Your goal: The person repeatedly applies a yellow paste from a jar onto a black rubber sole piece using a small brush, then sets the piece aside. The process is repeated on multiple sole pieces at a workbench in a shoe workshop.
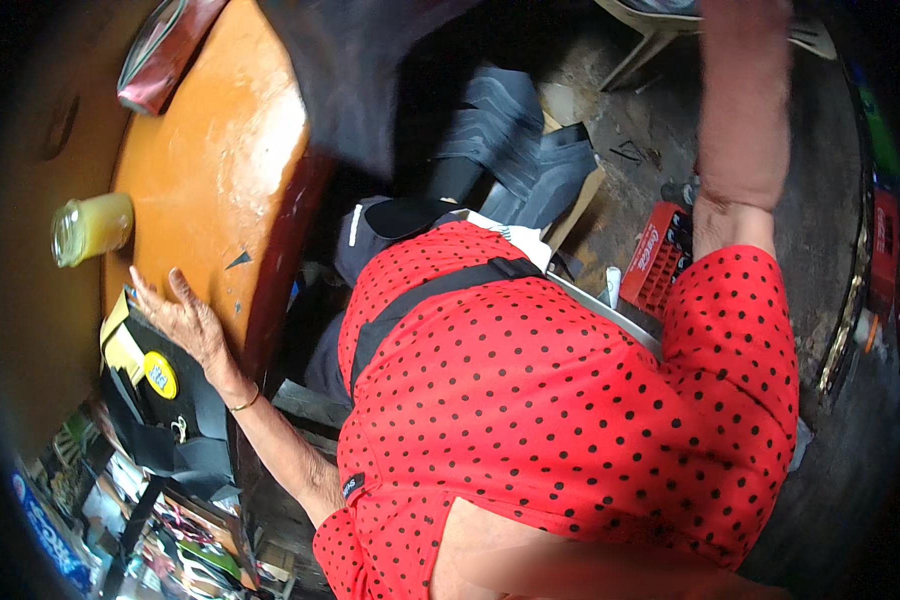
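Observation:
My left hand (pixel 185 325), a thin bracelet at its wrist, is over the near end of the orange table (pixel 190 150). Its fingers are spread and hold nothing. Just beyond the fingertips is a glass jar (pixel 92 228) with pale yellow contents. Beside the palm are black sheet pieces (pixel 185 410) with a round yellow label (pixel 160 375), and a pale yellow sheet (pixel 120 345). A small dark triangular scrap (pixel 238 260) lies on the table. On the other side, my right forearm (pixel 745 130) is raised and blurred; its hand lies past the upper edge.
A red pouch (pixel 165 50) is at the table's far end. A blurred dark sheet (pixel 350 70) hangs over the table's right edge. Grey patterned pieces (pixel 510 130) lie ahead of my lap. A red crate (pixel 655 260) and a chair (pixel 640 50) stand on the right.

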### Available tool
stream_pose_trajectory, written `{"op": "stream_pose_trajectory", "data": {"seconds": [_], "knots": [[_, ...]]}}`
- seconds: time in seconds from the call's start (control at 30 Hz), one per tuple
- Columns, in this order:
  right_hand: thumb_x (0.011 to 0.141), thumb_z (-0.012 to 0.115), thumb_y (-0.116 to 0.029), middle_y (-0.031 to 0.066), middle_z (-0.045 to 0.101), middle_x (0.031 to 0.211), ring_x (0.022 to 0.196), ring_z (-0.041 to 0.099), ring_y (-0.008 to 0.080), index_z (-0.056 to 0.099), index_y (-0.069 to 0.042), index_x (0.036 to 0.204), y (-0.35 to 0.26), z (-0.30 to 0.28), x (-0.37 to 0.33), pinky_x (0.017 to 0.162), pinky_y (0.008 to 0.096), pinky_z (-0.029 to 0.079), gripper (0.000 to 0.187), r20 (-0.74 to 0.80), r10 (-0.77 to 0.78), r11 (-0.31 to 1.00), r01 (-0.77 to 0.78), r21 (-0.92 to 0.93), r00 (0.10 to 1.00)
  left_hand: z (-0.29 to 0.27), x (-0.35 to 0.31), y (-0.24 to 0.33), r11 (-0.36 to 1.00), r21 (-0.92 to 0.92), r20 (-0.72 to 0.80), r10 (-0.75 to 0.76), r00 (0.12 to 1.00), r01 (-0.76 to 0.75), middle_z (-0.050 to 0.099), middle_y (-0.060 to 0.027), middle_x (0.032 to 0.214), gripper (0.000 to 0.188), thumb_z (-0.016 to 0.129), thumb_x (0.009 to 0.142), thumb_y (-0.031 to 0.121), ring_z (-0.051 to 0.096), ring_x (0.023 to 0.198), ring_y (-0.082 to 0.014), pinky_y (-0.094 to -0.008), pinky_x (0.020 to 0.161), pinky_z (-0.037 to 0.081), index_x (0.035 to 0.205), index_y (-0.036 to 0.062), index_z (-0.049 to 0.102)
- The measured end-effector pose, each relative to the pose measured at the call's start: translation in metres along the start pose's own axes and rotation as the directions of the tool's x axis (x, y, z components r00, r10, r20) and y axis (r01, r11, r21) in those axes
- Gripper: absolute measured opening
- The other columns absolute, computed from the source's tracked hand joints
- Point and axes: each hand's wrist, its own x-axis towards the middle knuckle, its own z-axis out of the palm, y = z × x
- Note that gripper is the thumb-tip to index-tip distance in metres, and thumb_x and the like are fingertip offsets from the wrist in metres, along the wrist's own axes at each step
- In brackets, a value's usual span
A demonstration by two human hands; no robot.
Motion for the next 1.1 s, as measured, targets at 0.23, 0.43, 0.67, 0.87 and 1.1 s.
{"op": "stream_pose_trajectory", "data": {"seconds": [0.23,0.43,0.67,0.87,1.1], "knots": [[0.069,0.065,0.009,0.0062,0.067,0.093,0.077,0.062,0.011,0.053,0.001,0.121,-0.046,-0.076,-0.087,0.074,0.0246,0.051,0.054,-0.073,0.873,0.479,-0.82,0.312,0.482,-0.001,-0.003,0.003,0.993,0.09,0.025,0.073,0.997,-0.075,0.037,-0.0251,0.14,0.071,0.039,0.094,0.055,0.034,0.13,-0.039,-0.0474,0.108,0.024,0.141,0.0027,0.034],[0.061,0.068,0.009,0.011,0.056,0.108,0.092,0.058,0.0204,0.031,-0.002,0.139,0.022,-0.043,-0.221,0.078,0.034,0.051,0.087,-0.492,0.871,0.317,-0.77,0.553,0.006,0.001,-0.004,0.002,0.985,0.116,0.02,0.127,0.992,-0.129,0.038,-0.0229,0.14,0.07,0.04,0.094,0.054,0.03,0.133,-0.0383,-0.0466,0.11,0.02,0.14,0.0015,0.034],[0.064,0.07,0.008,0.0173,0.06,0.103,0.089,0.062,0.0303,0.05,-0.002,0.116,0.096,-0.001,-0.338,0.075,0.0468,0.052,0.057,-0.579,0.712,0.309,-0.563,0.767,-0.397,0.001,-0.003,0.001,0.962,0.14,0.022,0.232,0.972,-0.233,0.039,-0.0239,0.139,0.072,0.042,0.094,0.053,0.032,0.132,-0.037,-0.0456,0.111,0.018,0.138,-0.002,0.036],[0.072,0.063,0.004,0.0137,0.058,0.108,0.091,0.061,0.03,0.052,-0.005,0.11,0.078,0.029,-0.37,0.07,0.0447,0.051,0.041,-0.32,0.751,0.422,0.047,0.905,-0.578,0.003,-0.002,-0.003,0.964,0.132,0.028,0.229,0.973,-0.231,0.039,-0.024,0.139,0.071,0.042,0.094,0.051,0.032,0.132,-0.0355,-0.0455,0.113,0.015,0.139,-0.003,0.035],[0.071,0.06,-0.017,-0.0011,0.058,0.103,0.093,0.053,0.0219,0.054,-0.021,0.103,-0.009,0.139,-0.457,0.069,0.0392,0.044,0.032,0.043,0.576,0.167,0.169,0.971,-0.816,0.002,0.0,0.002,0.961,0.138,0.013,0.239,0.971,-0.238,0.04,-0.0225,0.137,0.069,0.045,0.093,0.051,0.034,0.13,-0.035,-0.044,0.108,0.024,0.139,0.0003,0.036]]}}
